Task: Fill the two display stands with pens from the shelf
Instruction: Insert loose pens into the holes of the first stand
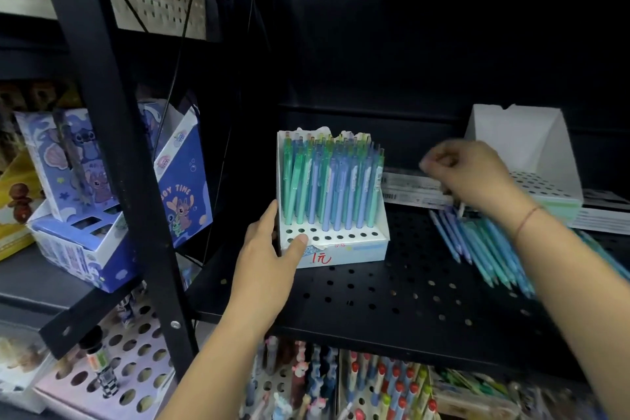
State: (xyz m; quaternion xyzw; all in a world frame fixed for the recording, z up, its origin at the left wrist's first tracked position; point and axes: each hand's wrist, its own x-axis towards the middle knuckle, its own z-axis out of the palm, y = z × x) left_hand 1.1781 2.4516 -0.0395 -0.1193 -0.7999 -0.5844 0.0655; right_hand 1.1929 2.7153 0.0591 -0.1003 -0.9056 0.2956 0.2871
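While the left hand point(269, 249) is gripping: its thumb is pressing on the near face and its fingers are curling round the left wall of the white cardboard display stand point(354, 249), at the near-left corner.
Left stand: it is standing upright on the black perforated metal shelf point(375, 293), left of centre, carrying a red handwritten price mark on its near face.
Pens in stand: green and blue plastic pens point(334, 187) are standing upright in the far rows of holes; the two nearest rows are showing open holes.
Pile on shelf: blue and green loose pens point(487, 249) are lying flat at the right, tips pointing near, partly under the right wrist.
Right hand point(477, 177): it is hovering, blurred, over the loose pens with fingers curling inward; whether they are holding a pen I cannot tell.
Right stand: a second white cardboard stand point(531, 147) is sitting far right, behind the right hand, its holed deck lying open to view.
Between the stands: flat white barcoded packs point(409, 187) are lying on the shelf.
Left shelf: blue cartoon-printed boxes point(184, 187) are sitting beyond the black upright post point(112, 133).
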